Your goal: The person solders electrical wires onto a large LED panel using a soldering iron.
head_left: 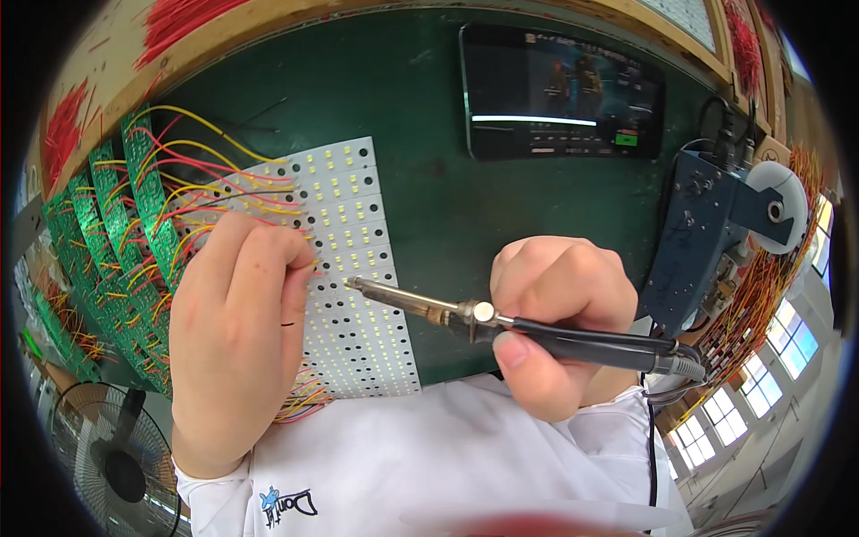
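A white LED panel [358, 234] dotted with small yellowish chips and black holes lies on the green work surface. Over its left part my left hand [246, 309] is closed, thumb and fingertips pinching a thin red wire [315, 271] at the panel. My right hand [568, 313] grips the black handle of a soldering iron [429, 309]. The iron's tip points left and reaches over the panel, a short way right of my left fingertips; whether it touches the panel I cannot tell. Yellow and red wires [210, 148] run from the panel's left side to green circuit boards [148, 192].
A phone [564, 94] with its screen lit lies at the back. To the right stands a dark blue solder feeder [693, 233] with a white reel [774, 208]. Bundles of red wires [183, 22] lie beyond the wooden edge. A fan [121, 461] is at lower left.
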A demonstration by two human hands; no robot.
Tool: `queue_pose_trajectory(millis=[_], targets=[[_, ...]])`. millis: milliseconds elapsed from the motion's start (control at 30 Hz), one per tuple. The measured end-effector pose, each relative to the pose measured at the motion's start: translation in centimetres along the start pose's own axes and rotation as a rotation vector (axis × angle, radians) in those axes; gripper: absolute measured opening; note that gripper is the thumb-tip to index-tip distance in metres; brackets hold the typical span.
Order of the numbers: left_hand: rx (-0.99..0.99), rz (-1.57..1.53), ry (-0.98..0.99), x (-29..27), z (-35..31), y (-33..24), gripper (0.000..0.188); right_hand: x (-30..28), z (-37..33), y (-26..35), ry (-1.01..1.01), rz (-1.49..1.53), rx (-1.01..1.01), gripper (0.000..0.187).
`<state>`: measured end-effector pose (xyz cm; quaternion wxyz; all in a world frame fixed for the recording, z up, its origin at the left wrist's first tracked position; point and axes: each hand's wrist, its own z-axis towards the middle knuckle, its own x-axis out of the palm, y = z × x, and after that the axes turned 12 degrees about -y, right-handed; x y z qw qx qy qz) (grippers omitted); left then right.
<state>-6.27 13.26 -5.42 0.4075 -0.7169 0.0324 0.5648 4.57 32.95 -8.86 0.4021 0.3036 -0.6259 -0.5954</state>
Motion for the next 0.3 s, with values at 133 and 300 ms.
queue_pose_trajectory(millis=[133, 300], targets=[[-0.005, 0.009, 0.01, -0.26, -0.06, -0.29, 0.014, -0.41, -0.07, 0.14, 0.008, -0.008, -0.044, 0.015], [0.006, 0.026, -0.014, -0.82, -0.31, -0.26, 0.012, -0.67, -0.41, 0.33, -0.047, -0.012, -0.008, 0.015]])
